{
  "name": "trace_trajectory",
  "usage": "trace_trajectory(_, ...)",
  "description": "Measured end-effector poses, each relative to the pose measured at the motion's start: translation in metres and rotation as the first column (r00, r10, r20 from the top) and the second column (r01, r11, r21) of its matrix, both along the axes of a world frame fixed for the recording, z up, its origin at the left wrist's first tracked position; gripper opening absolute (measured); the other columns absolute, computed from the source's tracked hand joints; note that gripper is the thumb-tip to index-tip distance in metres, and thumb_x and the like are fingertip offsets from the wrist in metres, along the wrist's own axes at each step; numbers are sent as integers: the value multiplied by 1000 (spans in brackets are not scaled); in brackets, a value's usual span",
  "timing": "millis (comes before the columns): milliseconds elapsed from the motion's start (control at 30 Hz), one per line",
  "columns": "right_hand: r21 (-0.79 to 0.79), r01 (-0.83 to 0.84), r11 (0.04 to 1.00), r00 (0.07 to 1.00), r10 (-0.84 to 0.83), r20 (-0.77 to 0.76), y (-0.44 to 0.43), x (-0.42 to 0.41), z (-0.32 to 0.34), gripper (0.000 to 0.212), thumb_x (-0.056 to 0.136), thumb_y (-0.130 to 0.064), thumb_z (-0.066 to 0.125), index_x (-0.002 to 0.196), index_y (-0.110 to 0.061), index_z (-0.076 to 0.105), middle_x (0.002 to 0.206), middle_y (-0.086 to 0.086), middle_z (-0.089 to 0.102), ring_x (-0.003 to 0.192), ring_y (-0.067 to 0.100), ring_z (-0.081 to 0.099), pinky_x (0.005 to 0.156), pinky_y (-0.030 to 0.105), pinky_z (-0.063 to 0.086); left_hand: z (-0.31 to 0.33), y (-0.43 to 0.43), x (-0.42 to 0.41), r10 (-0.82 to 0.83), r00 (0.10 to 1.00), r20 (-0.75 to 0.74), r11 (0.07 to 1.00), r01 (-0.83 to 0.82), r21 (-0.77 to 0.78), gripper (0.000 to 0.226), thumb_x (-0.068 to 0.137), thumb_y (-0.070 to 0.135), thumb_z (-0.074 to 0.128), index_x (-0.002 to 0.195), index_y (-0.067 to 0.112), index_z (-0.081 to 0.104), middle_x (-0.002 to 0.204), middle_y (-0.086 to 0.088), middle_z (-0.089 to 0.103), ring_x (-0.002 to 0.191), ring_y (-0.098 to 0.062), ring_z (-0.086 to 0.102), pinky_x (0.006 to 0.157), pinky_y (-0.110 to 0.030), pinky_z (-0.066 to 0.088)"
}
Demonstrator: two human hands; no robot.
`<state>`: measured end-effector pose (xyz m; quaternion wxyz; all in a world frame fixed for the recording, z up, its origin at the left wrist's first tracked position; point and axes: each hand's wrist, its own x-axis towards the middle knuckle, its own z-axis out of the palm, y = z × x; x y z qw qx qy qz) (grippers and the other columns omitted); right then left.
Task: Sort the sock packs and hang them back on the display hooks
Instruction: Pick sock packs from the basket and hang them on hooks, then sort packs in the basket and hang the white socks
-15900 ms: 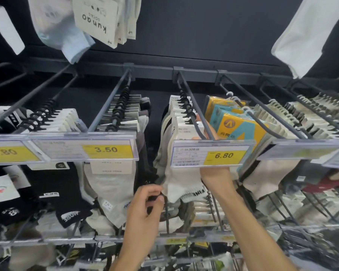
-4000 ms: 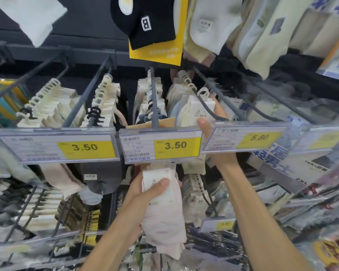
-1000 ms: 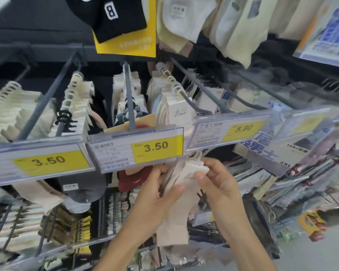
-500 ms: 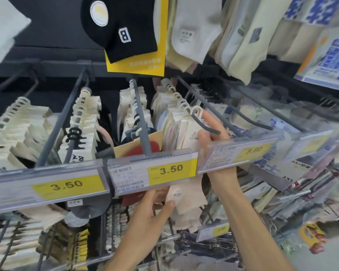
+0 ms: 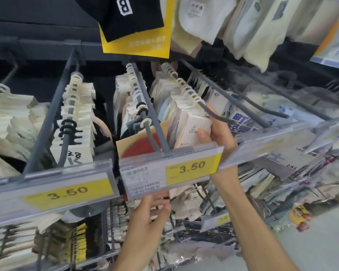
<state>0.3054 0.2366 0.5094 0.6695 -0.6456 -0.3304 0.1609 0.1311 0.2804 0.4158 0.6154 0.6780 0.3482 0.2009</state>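
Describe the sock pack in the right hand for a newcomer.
Find the centre 3.50 price tag. Just above its right end, the right hand grips the front cream pack of a hanging row. Only its card faces out, printed LUR.

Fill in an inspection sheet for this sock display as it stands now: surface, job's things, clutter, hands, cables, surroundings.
Surface: no table; a display rack of grey hooks with price rails in front.
Job's things: sock pack with a LUREN card, at the front of its row under a display hook; whether its hanger is fully on cannot be told.
Clutter: brown and red card among white packs on the middle hook.
Hands: right hand grips the sock pack, thumb on its face; left hand below the price tag, fingers curled, contents hidden.
Cables: nothing seen.
Surroundings: black sock marked B on a yellow card above.
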Motion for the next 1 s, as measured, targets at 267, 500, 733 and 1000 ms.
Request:
trace_trajectory(267,121,22,992,984,-43,174,-12,-4,-12,59,88,11,53,108,-43,65,96,3,71,90,26,66,80,44,55,5,-14,-4,17,999,38,996,-20,88,29,97,19,59,94,47,58,102,27,64,98,8,60,74,-8,44)
trace_trajectory(500,36,156,987,971,-160,178,-92,-32,-51,40,100,-12,52,138,-25,48,137,-6,57,129,4,51,104,20,44,6,-69,17,-26,995,93,969,2,248,20,96,24,55,85,40,56,89,19,64,84,-1,61,70,-6,42)
trace_trajectory(733,-366,301,881,928,-359,-102,-253,-90,-174,29,104,-13,43,129,-18,58,126,-3,63,116,5,58,101,23,44,-73,-188,56,-473,846,-246,806,529,265,24,95,8,58,83,28,58,76,11,65,74,-5,63,65,-10,43)
trace_trajectory(1000,-730,247,637,672,-656,-345,-436,-181,-317,26,98,-14,51,119,-22,62,114,-11,67,105,4,61,96,28,48,-232,-332,29,-776,205,-597,336,934,-117,19,93,17,60,79,29,57,78,7,66,77,-14,64,76,-37,51)
